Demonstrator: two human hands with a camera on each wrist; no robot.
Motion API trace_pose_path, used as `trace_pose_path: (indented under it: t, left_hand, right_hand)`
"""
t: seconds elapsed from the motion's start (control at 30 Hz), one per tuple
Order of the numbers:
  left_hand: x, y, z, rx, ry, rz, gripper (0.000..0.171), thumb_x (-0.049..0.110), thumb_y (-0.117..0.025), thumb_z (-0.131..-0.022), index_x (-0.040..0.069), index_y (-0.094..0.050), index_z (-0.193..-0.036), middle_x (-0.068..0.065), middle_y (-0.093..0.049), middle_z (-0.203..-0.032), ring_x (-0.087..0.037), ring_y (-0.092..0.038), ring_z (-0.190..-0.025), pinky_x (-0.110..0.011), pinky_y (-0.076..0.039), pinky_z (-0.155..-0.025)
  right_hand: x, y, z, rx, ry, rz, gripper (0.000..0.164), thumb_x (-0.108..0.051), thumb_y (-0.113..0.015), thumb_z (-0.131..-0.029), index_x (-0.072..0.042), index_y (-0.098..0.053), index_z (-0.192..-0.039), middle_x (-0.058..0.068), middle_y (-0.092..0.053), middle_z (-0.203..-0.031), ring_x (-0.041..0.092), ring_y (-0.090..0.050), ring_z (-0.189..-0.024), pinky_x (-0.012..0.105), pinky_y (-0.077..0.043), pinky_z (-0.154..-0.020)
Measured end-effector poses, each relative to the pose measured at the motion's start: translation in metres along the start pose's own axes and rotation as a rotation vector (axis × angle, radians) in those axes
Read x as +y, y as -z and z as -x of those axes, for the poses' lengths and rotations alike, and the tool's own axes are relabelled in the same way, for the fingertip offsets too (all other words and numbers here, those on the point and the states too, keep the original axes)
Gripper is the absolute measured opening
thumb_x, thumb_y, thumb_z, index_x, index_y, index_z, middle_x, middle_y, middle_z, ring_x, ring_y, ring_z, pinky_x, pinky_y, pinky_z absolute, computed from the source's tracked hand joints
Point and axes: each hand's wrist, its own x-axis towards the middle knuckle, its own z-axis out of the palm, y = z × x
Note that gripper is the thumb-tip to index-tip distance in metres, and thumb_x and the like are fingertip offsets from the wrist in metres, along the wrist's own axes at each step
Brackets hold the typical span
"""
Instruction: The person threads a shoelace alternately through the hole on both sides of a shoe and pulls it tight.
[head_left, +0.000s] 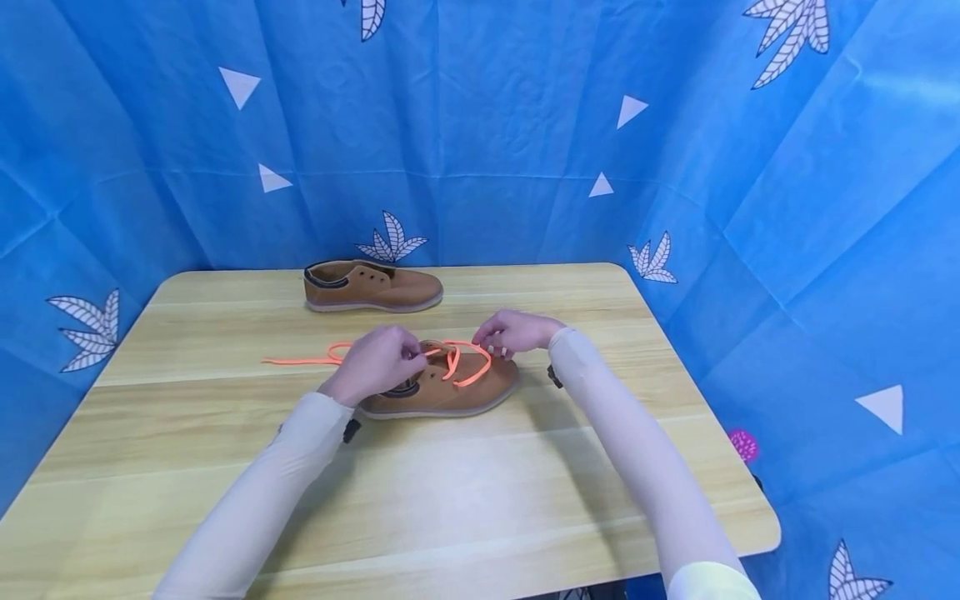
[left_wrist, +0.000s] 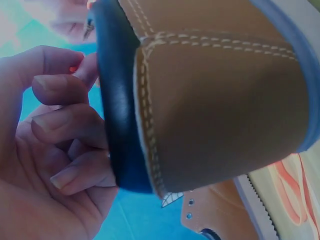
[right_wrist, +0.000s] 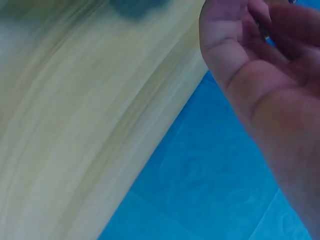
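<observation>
A brown shoe (head_left: 435, 400) lies sideways on the table, toe to the right, with a bright orange shoelace (head_left: 453, 362) threaded through its front eyelets. My left hand (head_left: 377, 360) is above the shoe's opening. In the left wrist view, its thumb and index finger pinch a bit of orange lace (left_wrist: 74, 69), beside the shoe's dark padded collar (left_wrist: 122, 100). Over the toe, my right hand (head_left: 517, 332) pinches the lace where it loops across the shoe. The right wrist view shows its curled fingers only partly, and the lace is hidden there.
A second brown shoe (head_left: 375, 287), without a lace, stands behind the first near the back edge. A loose lace tail (head_left: 296, 361) stretches left over the wooden table (head_left: 465, 508). Blue patterned cloth (head_left: 510, 125) hangs behind and at the sides.
</observation>
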Motion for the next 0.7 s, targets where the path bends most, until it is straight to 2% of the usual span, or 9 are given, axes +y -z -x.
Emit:
trace_pose_path:
  t: [0.1, 0.17, 0.3, 0.47, 0.57, 0.7]
  left_hand:
    - [-0.002, 0.001, 0.006, 0.015, -0.021, 0.01, 0.016, 0.023, -0.069, -0.093, 0.017, -0.075, -0.079, 0.0, -0.063, -0.074, -0.017, -0.055, -0.066, -0.03, -0.041, -0.057]
    - [-0.002, 0.002, 0.011, 0.022, -0.035, 0.015, 0.02, 0.022, -0.067, -0.092, 0.017, -0.072, -0.073, 0.001, -0.058, -0.068, -0.017, -0.052, -0.06, -0.03, -0.038, -0.054]
    - [-0.001, 0.004, 0.021, -0.006, -0.016, 0.045, 0.021, 0.023, -0.068, -0.093, 0.017, -0.071, -0.072, 0.001, -0.055, -0.066, -0.017, -0.051, -0.059, -0.03, -0.037, -0.054]
    - [0.003, 0.003, 0.036, -0.032, -0.024, 0.061, 0.013, 0.021, -0.067, -0.09, 0.019, -0.074, -0.079, 0.003, -0.059, -0.068, -0.016, -0.053, -0.062, -0.03, -0.041, -0.058]
    - [0.005, 0.0, 0.045, -0.02, -0.053, 0.057, 0.015, 0.019, -0.067, -0.089, 0.022, -0.07, -0.075, 0.005, -0.055, -0.063, -0.014, -0.051, -0.06, -0.029, -0.038, -0.056]
    - [0.005, -0.008, 0.058, -0.029, -0.083, 0.054, 0.016, 0.018, -0.067, -0.088, 0.024, -0.067, -0.073, 0.007, -0.054, -0.063, -0.011, -0.049, -0.058, -0.027, -0.037, -0.055]
  right_hand:
    - [0.005, -0.002, 0.006, -0.039, 0.045, 0.063, 0.042, -0.009, -0.062, -0.096, -0.01, -0.065, -0.138, 0.005, -0.069, -0.131, 0.013, -0.069, -0.101, 0.032, -0.057, -0.091]
    - [0.007, -0.003, 0.01, -0.051, 0.066, 0.119, 0.048, -0.021, -0.073, -0.093, -0.015, -0.065, -0.139, 0.002, -0.066, -0.138, 0.015, -0.068, -0.108, 0.034, -0.053, -0.098]
    - [0.005, -0.012, 0.014, -0.044, 0.049, 0.189, 0.077, -0.038, -0.088, -0.081, -0.018, -0.057, -0.148, 0.001, -0.058, -0.148, 0.023, -0.058, -0.125, 0.041, -0.046, -0.11]
    - [0.003, -0.033, 0.013, 0.02, 0.031, 0.287, 0.096, -0.036, -0.095, -0.072, -0.012, -0.049, -0.153, 0.006, -0.056, -0.145, 0.025, -0.05, -0.137, 0.041, -0.04, -0.119]
    - [0.002, -0.039, 0.013, 0.053, 0.039, 0.341, 0.096, -0.036, -0.096, -0.071, -0.01, -0.051, -0.152, 0.007, -0.057, -0.141, 0.025, -0.051, -0.134, 0.041, -0.042, -0.118]
    - [0.0, -0.04, 0.015, 0.06, 0.031, 0.35, 0.094, -0.036, -0.096, -0.072, -0.009, -0.052, -0.151, 0.007, -0.058, -0.138, 0.025, -0.052, -0.132, 0.04, -0.042, -0.117]
